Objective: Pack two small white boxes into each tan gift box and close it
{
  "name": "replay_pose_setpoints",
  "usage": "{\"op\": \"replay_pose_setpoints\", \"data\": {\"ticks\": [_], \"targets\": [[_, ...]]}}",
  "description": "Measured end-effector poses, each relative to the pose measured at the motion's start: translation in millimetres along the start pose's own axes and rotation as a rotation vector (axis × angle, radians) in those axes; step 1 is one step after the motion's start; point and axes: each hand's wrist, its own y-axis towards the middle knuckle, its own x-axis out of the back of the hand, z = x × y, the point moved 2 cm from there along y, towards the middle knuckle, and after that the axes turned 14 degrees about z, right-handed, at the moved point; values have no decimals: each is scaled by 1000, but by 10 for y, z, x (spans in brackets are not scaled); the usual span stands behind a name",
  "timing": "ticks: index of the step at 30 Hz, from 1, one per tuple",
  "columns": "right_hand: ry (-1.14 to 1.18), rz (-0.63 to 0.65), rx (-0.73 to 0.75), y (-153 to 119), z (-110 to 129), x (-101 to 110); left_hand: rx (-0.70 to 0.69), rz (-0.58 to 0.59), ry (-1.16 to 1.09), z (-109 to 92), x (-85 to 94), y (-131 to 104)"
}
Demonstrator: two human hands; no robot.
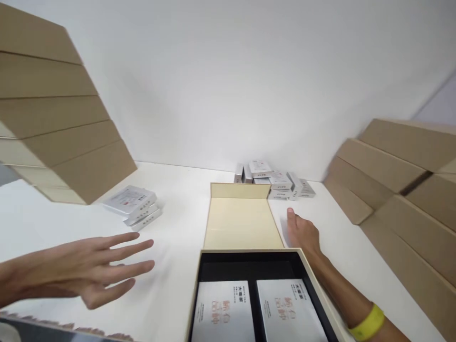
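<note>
Left hand [110,263] is hanging over the white table [178,228], palm facing in, fingers spreading apart, holding nothing. It's pointing toward the cream box and sitting nearest the short stack of silver cartons [130,202], which is leaning a bit out of line just beyond it.

Right hand [304,232] is lying on the far side of the box, near the lid's right edge. Thumb is sticking out; the other fingers are mostly hiding from view, so can't tell if they're closing on anything. Forearm is running along the box's right wall, contact unclear. Yellow wristband [366,323] is showing on that arm.

Cream box [321,295] is standing open at bottom center, lid [242,223] lying back away from the person. Two printed cartons, left one [224,311] and right one [290,308], are lying flat side by side in the black interior, small gap between.

Loose carton pile [278,183] is sitting behind the lid, by the wall [231,85]. Brown box stacks are flanking: left stack [60,109], right stack [409,237].
</note>
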Motion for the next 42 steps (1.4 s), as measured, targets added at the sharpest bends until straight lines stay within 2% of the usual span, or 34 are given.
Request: {"op": "replay_pose_setpoints", "data": {"ticks": [2,5,7,8,10,13,16,18,20,24,28,32,38,42], "targets": [[8,-85,10,49,-17,3,-94,-243,2,-206,85,167],[19,-222,-8,184,-89,44,57,-487,-79,-292,353,595],[14,-307,-24,306,-152,91,178,-542,-136,-265,510,976],[5,-345,-22,372,-179,116,254,-532,-167,-231,556,1190],[-32,-413,10,496,-206,168,396,-428,-243,-134,559,1654],[-149,-476,137,634,-160,229,532,-194,-472,50,381,2363],[-334,-447,329,722,-44,260,537,-46,-662,161,163,2980],[-445,-411,426,780,27,281,488,-26,-680,147,90,3302],[-525,-392,478,852,76,315,418,-22,-658,68,90,3546],[-655,-338,584,1022,139,392,324,-2,-526,-126,210,3848],[-743,-271,677,1137,178,447,364,46,-556,-179,253,4002],[-765,-270,698,1138,200,548,394,50,-579,-175,208,4064],[-695,-328,677,1015,186,914,380,66,-555,-185,178,4063],[-520,-455,578,882,64,1184,352,68,-558,-168,176,4064]]}}
